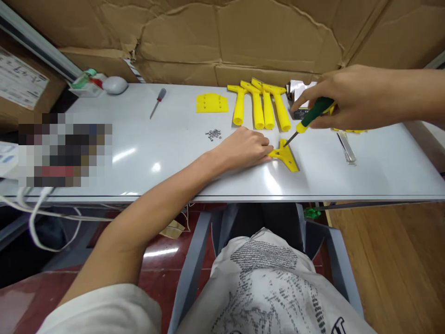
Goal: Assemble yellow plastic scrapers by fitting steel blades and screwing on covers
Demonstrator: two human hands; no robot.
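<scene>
My left hand [246,148] is closed around the handle of a yellow plastic scraper [288,157], which lies on the table with its wide head toward the right. Gripped in my right hand [342,99] is a screwdriver [313,115] with a green and yellow handle. Its tip meets the scraper's head, or is very close to it; a screw there is too small to make out. Behind my left hand is a small pile of screws [213,134]. Several more yellow scraper handles [257,104] lie side by side beyond both hands.
A flat yellow plate [212,103] and a second screwdriver [158,103] lie toward the back. Thin metal blades [346,147] are at the right. A white mouse [115,85] sits back left. Cardboard [250,37] walls the rear edge; white cables [34,218] hang at the left.
</scene>
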